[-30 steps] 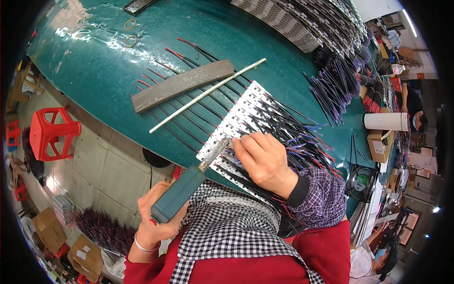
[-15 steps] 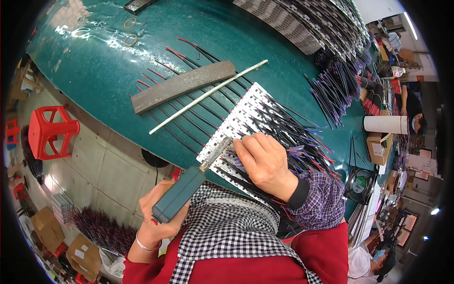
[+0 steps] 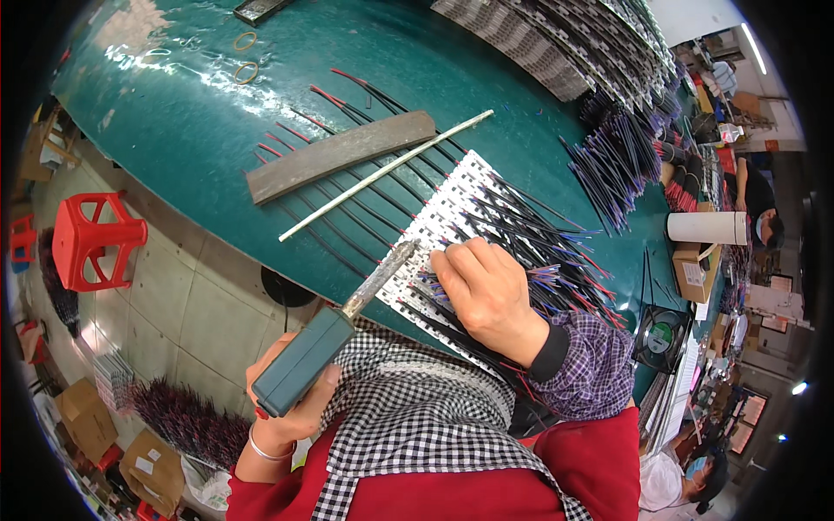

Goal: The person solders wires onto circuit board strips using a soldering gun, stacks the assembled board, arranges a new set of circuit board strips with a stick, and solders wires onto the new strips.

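right hand curled at white boards along the table's near edge, anything pinched hidden, left hand gripping a green-handled tool, grey bar partly covering black wires, far-edge stack cut off

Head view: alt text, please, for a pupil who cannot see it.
A left hand holds a green-handled tool, its metal tip over white strips; the right hand is among black wires. A brown bar lies across wires on a green table.

Stacked strips, bundled wires and cardboard boxes mark a workshop.
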A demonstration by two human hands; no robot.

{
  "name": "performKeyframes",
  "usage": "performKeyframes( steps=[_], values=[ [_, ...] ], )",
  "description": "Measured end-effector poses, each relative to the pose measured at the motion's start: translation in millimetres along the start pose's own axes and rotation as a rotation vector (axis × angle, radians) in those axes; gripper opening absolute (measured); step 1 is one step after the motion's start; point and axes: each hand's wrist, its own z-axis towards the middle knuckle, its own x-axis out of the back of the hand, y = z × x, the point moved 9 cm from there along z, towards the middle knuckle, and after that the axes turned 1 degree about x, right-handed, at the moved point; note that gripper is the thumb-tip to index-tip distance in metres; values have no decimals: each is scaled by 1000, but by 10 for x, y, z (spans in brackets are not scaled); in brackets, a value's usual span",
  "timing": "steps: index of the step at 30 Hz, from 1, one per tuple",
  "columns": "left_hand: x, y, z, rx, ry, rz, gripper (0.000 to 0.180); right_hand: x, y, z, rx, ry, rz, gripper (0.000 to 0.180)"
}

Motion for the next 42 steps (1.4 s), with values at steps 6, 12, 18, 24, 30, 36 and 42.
performKeyframes(
  steps=[6,12,18,24,30,36,42],
  values=[
    [51,36,-23,-79,40,23,28,245,86,-20,-59,-13,138,30],
    [133,-146,-151,34,90,-344,45,1150,23,197,-197,-15,88,57],
    [76,-101,-94,41,-2,-317,44,313,-6,165,-192,-161,37,56],
    [133,-92,-122,-15,96,-98,29,-116,-61,-158,-243,-84,127,61],
    [135,-100,-94,-40,141,-73,28,-23,-50,-129,-224,-28,141,61],
    [95,-161,-137,42,97,-9,28,31,-26,-112,-176,97,102,52],
    [-1,-103,-94,32,2,-10,27,36,-51,-88,-171,52,98,46]
  ],
)
